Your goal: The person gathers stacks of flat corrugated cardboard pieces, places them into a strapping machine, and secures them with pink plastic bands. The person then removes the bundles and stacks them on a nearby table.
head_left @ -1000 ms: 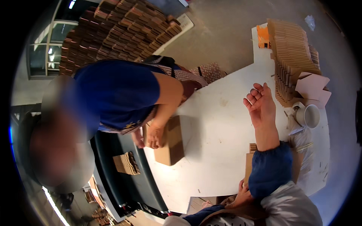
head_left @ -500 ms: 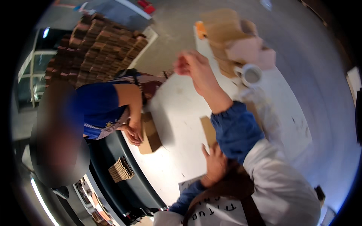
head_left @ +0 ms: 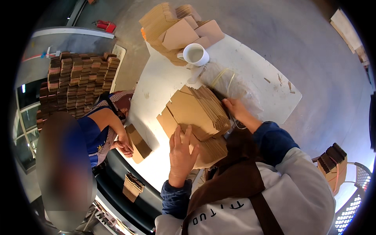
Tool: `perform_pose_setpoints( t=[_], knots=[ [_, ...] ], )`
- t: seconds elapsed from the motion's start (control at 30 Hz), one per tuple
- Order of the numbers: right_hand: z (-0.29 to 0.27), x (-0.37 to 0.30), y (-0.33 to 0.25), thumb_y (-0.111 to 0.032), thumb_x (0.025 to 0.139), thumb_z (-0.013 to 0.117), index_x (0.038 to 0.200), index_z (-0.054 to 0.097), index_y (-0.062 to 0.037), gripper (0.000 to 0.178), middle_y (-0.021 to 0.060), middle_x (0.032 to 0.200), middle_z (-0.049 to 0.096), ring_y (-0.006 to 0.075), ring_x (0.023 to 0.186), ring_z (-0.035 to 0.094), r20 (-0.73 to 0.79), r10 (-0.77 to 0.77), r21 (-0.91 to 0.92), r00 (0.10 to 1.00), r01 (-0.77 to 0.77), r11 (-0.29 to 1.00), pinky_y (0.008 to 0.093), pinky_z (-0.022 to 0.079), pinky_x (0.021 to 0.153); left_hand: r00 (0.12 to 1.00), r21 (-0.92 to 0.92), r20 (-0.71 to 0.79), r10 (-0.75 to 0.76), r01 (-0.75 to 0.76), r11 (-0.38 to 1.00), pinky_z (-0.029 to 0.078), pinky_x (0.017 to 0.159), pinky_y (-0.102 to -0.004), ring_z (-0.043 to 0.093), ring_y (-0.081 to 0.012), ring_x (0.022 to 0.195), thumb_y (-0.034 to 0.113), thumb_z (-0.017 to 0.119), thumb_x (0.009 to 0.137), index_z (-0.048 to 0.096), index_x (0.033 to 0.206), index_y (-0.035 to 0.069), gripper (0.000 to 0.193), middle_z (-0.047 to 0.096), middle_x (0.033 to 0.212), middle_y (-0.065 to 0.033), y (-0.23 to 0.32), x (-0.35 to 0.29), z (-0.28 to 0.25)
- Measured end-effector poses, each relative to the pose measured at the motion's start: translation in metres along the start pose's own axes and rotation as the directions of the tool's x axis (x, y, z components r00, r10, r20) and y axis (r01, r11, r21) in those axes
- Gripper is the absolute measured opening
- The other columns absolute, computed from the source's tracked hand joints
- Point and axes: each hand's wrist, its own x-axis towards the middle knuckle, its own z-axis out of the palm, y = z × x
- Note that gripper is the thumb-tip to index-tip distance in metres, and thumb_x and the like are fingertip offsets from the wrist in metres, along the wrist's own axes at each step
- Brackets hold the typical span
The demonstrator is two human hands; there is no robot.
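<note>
A thick stack of flat brown cardboard pieces (head_left: 188, 111) lies on the table in front of me, its sheets fanned on the right side. My left hand (head_left: 182, 154) rests on its near left part, with the fingers spread and open. At the right edge of the stack is my right hand (head_left: 238, 109), its fingers bent in and close together beside a dark strip. Whatever those fingers grip, if anything, is hidden. Under the near end of the top sheets, a lower bundle of cardboard (head_left: 213, 152) shows.
A white mug (head_left: 196, 55) stands near another cardboard pile (head_left: 184, 33) at the table's far end. Clear plastic wrap (head_left: 235, 84) lies right of my stack. At left, a person (head_left: 100, 129) has hands by a small cardboard box (head_left: 138, 145). A black conveyor belt (head_left: 117, 184) carries folded cardboard.
My right hand has come back from its raised reach to the stack's right edge. My left hand still lies at the cardboard. The view has shifted, showing more of the stack.
</note>
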Motion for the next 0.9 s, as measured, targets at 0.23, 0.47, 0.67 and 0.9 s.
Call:
perform_pose_setpoints(
  t=[0.23,0.47,0.67,0.9],
  knots=[
    [0.017,0.016,0.008,-0.053,0.098,0.035,0.113,0.062,0.0063,0.067,0.0316,0.111,0.062,0.0454,0.110,0.056,0.014,0.142,-0.238,0.990,-0.135,0.962,0.0436,0.043,0.094,0.992,0.022,-0.122,-0.006,0.009,1.000,0.043,0.098,-0.0481,0.045,-0.0456,0.120,0.034,0.079,0.073,0.047,0.137,0.007,0.076,0.042,0.138,-0.0289,0.006,-0.002,0.006],
    [0.018,0.036,0.038,-0.064,0.093,0.037,0.109,0.065,0.0073,0.079,0.0308,0.109,0.063,0.0415,0.111,0.058,-0.061,0.163,-0.143,0.985,-0.170,0.975,0.0410,0.043,0.094,0.966,-0.029,-0.256,0.033,-0.042,0.999,0.048,0.092,-0.0472,0.049,-0.0441,0.115,0.038,0.081,0.069,0.049,0.135,0.011,0.079,0.047,0.134,-0.0231,-0.022,-0.006,0.017],
    [0.027,0.026,0.016,-0.062,0.091,0.050,0.103,0.068,0.0080,0.073,0.0179,0.099,0.069,0.0252,0.093,0.062,0.036,0.288,0.233,0.957,-0.288,0.929,0.0366,0.047,0.081,0.948,-0.076,-0.319,0.020,-0.046,0.996,0.052,0.087,-0.0454,0.050,-0.0423,0.113,0.040,0.081,0.067,0.049,0.136,0.012,0.081,0.048,0.133,-0.0195,-0.046,-0.021,0.024],
    [0.032,0.005,-0.016,-0.053,0.091,0.055,0.104,0.067,0.0084,0.064,0.0197,0.098,0.068,0.0244,0.089,0.063,-0.170,0.250,-0.067,0.953,-0.264,0.962,0.0385,0.047,0.080,0.951,-0.214,-0.308,0.016,-0.085,0.973,0.045,0.097,-0.0454,0.047,-0.0418,0.118,0.035,0.082,0.066,0.045,0.138,0.009,0.085,0.045,0.137,-0.0217,-0.079,-0.045,0.015]
  ],
)
